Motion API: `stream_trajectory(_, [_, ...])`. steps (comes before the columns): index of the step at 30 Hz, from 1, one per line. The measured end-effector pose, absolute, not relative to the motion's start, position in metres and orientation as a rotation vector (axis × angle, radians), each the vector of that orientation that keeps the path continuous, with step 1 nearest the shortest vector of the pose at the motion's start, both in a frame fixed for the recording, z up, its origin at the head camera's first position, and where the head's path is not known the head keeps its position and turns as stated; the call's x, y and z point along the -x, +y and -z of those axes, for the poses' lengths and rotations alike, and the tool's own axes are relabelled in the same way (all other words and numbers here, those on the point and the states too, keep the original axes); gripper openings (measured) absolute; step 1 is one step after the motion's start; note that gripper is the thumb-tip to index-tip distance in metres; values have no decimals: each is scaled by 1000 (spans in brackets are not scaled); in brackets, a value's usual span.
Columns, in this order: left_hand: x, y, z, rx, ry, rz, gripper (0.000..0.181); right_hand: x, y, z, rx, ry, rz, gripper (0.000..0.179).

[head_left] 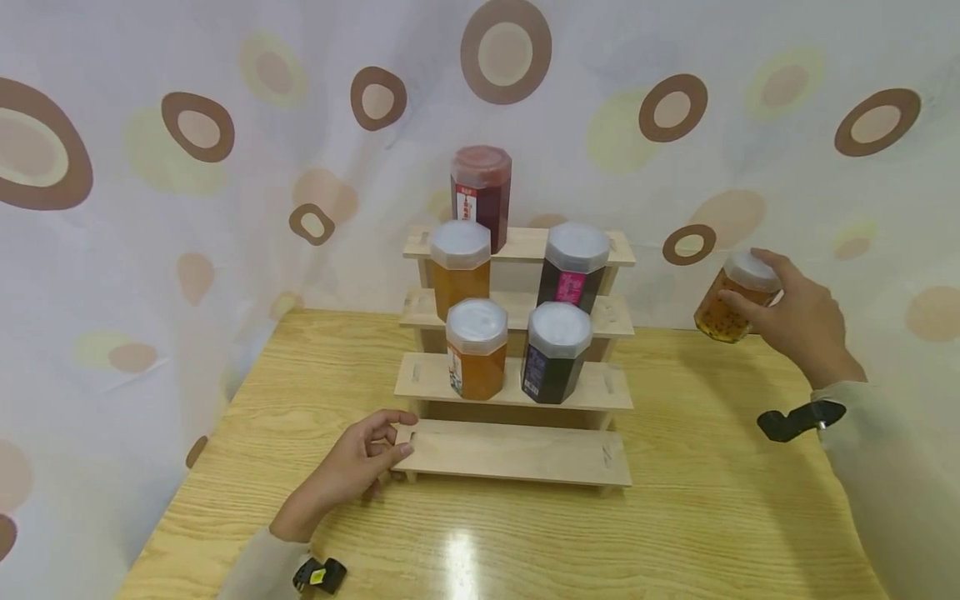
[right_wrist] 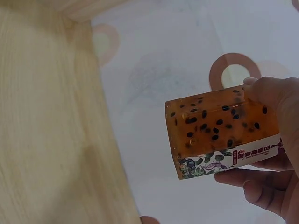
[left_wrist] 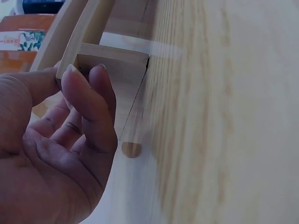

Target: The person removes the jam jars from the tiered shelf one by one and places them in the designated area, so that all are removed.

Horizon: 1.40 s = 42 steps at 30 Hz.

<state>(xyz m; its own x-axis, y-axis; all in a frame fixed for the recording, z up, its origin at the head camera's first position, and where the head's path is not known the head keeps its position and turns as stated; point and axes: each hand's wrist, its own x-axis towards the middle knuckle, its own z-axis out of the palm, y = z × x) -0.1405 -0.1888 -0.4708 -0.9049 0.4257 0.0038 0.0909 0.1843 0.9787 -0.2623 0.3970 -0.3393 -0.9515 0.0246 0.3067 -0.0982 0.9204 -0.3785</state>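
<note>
My right hand (head_left: pixel 806 321) grips a jar of orange passion fruit jam (head_left: pixel 731 308) with black seeds and a whitish lid. Held up at the right, the jar tilts, and its flowered label (right_wrist: pixel 231 157) shows in the right wrist view. At the lower left, my left hand (head_left: pixel 358 458) pinches the left end of the stepped wooden display rack (head_left: pixel 517 452) at its lowest step. In the left wrist view, curled fingertips (left_wrist: pixel 77 86) meet the end of that step. An amber jar (head_left: pixel 477 367) and a dark jar (head_left: pixel 555 367) stand one step higher.
Further up the rack are another amber jar (head_left: pixel 461 275) and a dark jar with a pink label (head_left: pixel 573 271). A dark red jar (head_left: pixel 487 196) tops it. The wooden table (head_left: pixel 712 500) meets a wall covering with round patterns (head_left: pixel 825 208) at the back and left.
</note>
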Motion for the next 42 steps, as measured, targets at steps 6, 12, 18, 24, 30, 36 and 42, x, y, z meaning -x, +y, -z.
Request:
stream_trajectory(6, [141, -189, 472, -499, 2157, -1797, 39, 257, 407, 356, -52, -2787, -556, 84])
stream_trajectory(12, [140, -191, 472, -500, 2139, -1805, 39, 256, 420, 372, -28, -2805, -587, 84])
stream_trajectory(18, [139, -192, 471, -492, 2129, -1805, 40, 255, 431, 387, -2, -2832, -602, 86])
stream_trajectory(24, [140, -191, 472, -499, 2121, -1810, 40, 256, 436, 402, -13, -2819, -675, 88])
stream_trajectory(30, [140, -191, 472, -500, 2122, -1810, 40, 257, 435, 413, -30, -2815, -678, 86])
stream_trajectory(36, [140, -190, 471, -498, 2122, -1810, 40, 255, 433, 419, -30, -2819, -650, 86])
stream_trajectory(42, [139, -190, 471, -469, 2124, -1812, 40, 255, 430, 426, -43, -2812, -657, 85])
